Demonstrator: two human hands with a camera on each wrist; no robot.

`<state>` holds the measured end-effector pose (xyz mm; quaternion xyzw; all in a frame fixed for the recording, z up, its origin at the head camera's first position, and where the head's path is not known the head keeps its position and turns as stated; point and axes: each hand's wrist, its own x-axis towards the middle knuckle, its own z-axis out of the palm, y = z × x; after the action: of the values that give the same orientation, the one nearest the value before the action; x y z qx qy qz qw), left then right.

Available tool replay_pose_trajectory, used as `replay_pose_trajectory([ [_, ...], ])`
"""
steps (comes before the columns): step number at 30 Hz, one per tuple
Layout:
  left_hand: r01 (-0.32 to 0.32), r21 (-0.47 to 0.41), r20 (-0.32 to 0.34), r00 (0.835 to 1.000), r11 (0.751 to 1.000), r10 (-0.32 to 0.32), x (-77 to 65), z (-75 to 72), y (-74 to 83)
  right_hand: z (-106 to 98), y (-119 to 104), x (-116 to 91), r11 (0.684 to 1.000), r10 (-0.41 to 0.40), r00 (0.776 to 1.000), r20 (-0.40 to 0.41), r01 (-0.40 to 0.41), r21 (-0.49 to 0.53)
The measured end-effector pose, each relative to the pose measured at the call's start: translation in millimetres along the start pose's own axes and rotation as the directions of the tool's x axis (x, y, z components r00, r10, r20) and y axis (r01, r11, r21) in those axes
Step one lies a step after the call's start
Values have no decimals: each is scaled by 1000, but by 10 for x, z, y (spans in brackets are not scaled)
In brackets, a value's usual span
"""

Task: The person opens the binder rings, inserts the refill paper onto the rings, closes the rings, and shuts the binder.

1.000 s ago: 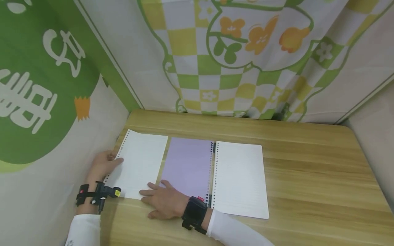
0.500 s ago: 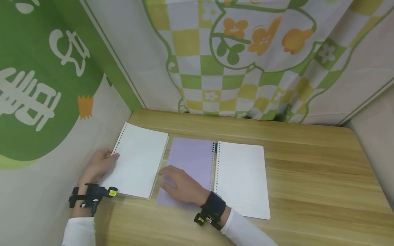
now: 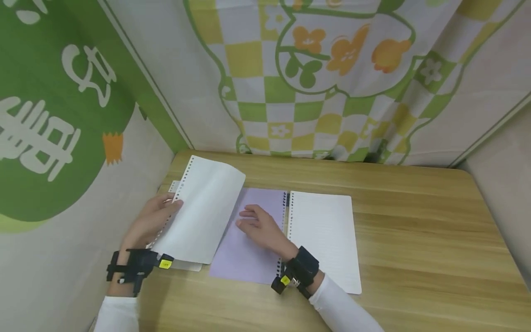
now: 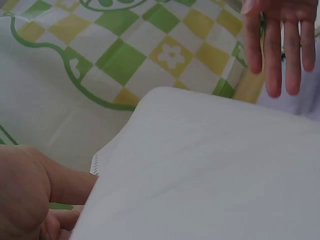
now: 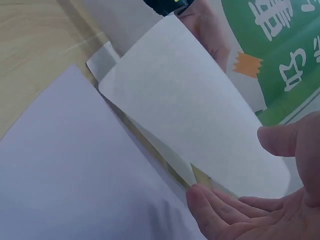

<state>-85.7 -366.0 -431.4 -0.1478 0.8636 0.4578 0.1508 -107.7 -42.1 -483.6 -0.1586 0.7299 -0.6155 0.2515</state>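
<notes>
My left hand [image 3: 151, 219] pinches white hole-punched loose-leaf paper [image 3: 207, 207] by its left edge, thumb on top. That paper is raised and bends at its far right corner. Under it, more white paper [image 3: 186, 266] lies on the table, mostly hidden. My right hand [image 3: 265, 233] hovers over the purple notebook cover [image 3: 236, 263], holding nothing. In the right wrist view its fingers [image 5: 215, 212] lie in front of the raised paper's edge; whether they touch it I cannot tell. Lined white pages [image 3: 325, 240] lie right of the purple cover, with dark binding pieces [image 3: 287, 199] between them.
The wooden table [image 3: 415, 230] extends to the right of the notebook. A green and white printed wall cloth [image 3: 137, 175] stands close beside the left hand. A checkered curtain [image 3: 282, 110] hangs along the back edge.
My left hand has lifted the paper off the left pile and carried it right, uncovering paper beneath. My right hand has left the pile's lower right corner and moved right and up over the purple cover.
</notes>
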Motion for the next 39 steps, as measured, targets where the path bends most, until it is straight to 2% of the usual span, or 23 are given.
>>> replay_pose_trajectory([
  [5,-39,-70,34,999,997,41,26,147,168,-45,31,16,995,44,999,-24,-42,90],
  [11,-52,-142,51,997,988,59,75,383,278,-183,46,-27,984,75,987,-141,-50,171],
  [16,-73,-173,38,996,982,81,109,648,328,-457,58,-166,991,66,966,-249,-34,130],
  [19,-122,-172,26,991,978,128,100,816,367,-672,75,-279,992,73,952,-296,-38,121],
  [23,-217,-119,23,975,969,221,90,1094,439,-962,150,-458,995,92,929,-359,-68,78],
  [28,-278,-44,35,959,959,280,70,1486,577,-1252,313,-712,992,100,909,-404,-121,-28],
  [32,-311,-48,98,944,949,314,102,1772,661,-1450,425,-960,985,125,892,-434,-166,-56],
  [36,-296,-107,187,932,949,311,139,1986,708,-1611,499,-1188,971,195,868,-457,-236,-32],
  [39,-291,-113,237,921,950,310,148,2107,731,-1699,551,-1304,962,241,850,-468,-272,0],
])
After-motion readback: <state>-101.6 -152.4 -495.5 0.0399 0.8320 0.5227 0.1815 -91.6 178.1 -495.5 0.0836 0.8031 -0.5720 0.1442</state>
